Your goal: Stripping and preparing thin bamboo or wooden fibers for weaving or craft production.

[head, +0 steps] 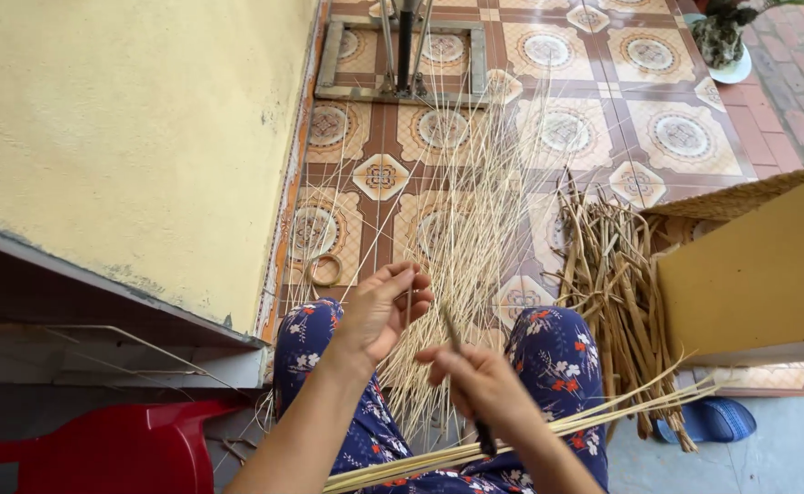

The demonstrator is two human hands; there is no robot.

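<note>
My left hand (382, 309) is raised over my lap, its fingertips pinching a thin pale straw strand (409, 306). Just below and to the right, my right hand (475, 380) grips a dark-handled knife (464, 375) whose blade points up toward the left hand. A fan of long thin straw strands (470, 220) spreads from my lap out over the tiled floor. Across my blue floral trousers (557, 357) lies a bundle of thicker pale stalks (603, 416).
A heap of dry brown husk scraps (617, 274) lies on the patterned tile floor at right, beside a yellow panel (759, 274). A yellow wall (136, 137) rises at left, a red plastic stool (118, 453) below. A metal stand frame (406, 55), a potted plant (722, 37), a blue slipper (713, 419) and a small ring (324, 271).
</note>
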